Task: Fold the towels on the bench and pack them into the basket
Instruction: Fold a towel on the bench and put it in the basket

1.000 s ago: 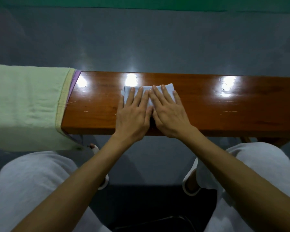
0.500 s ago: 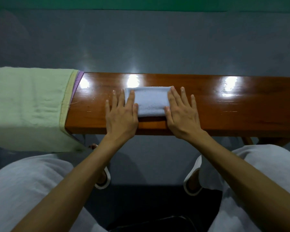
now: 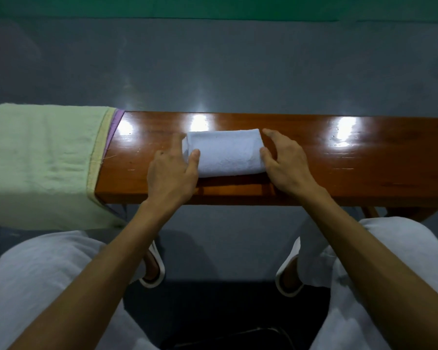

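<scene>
1. Grey floor [image 3: 225, 238] shows between the knees, closest in. White trousers [image 3: 48, 274] and slippers [image 3: 154, 274] sit either side. A dark shape [image 3: 225, 327] lies at the bottom edge between the legs. It could be the basket; cannot tell.
2. Bench [image 3: 352, 173] runs left to right straight ahead, its near edge just past the knees.
3. Folded towel [image 3: 225, 152] lies mid-bench, long side along the bench. It sits back from the near edge, closer to the far one.
4. Left hand [image 3: 171, 173] grips the towel's left end, thumb on top and forefinger round the far side.
5. Right hand [image 3: 286, 162] mirrors it on the right end, thumb against the end and fingers arched over the far corner.
6. My read: clamping both ends keeps the layers stacked for a lift. The fold looks done and packing comes next.
7. Green towel [image 3: 41, 160] drapes over the bench's left end and hangs past the near edge, with a purple cloth [image 3: 116, 122] under it. It is unfolded and well apart from the hands, so probably queued.
8. Room to move: bare bench to the right, open floor beyond the far edge, nothing crowding the towel.
9. Risk: a one-sided lift could let the fold sag open.
</scene>
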Action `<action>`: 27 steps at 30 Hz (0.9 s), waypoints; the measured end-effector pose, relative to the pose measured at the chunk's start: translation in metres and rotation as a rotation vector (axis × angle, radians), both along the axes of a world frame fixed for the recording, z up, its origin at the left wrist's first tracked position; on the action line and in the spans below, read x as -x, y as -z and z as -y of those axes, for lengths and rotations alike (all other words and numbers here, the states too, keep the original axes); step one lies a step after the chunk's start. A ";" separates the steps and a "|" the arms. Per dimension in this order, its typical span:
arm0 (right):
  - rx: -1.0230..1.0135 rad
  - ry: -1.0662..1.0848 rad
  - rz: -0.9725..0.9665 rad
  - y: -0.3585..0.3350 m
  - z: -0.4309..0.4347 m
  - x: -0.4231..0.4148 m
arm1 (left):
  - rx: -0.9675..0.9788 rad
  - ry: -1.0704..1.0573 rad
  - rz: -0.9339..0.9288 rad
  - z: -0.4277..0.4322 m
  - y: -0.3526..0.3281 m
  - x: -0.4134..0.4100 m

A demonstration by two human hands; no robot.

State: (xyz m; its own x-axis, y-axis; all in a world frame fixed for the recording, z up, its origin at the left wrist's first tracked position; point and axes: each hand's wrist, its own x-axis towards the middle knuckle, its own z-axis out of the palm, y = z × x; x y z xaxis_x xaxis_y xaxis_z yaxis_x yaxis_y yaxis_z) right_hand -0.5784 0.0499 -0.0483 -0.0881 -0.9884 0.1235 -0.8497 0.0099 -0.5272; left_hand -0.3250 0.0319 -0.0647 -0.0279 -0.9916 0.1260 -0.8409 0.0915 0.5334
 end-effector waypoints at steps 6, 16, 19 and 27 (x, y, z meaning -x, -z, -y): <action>-0.141 -0.013 0.079 -0.012 0.006 -0.008 | -0.034 0.038 0.139 -0.004 -0.002 0.001; -0.288 -0.031 -0.220 -0.023 0.008 -0.022 | -0.082 0.014 0.201 -0.004 -0.009 0.016; -0.285 -0.047 -0.348 -0.022 0.009 -0.025 | -0.093 0.006 0.236 -0.006 -0.009 0.023; -0.308 -0.099 -0.157 -0.019 0.019 -0.018 | -0.087 0.001 0.141 -0.003 -0.013 0.034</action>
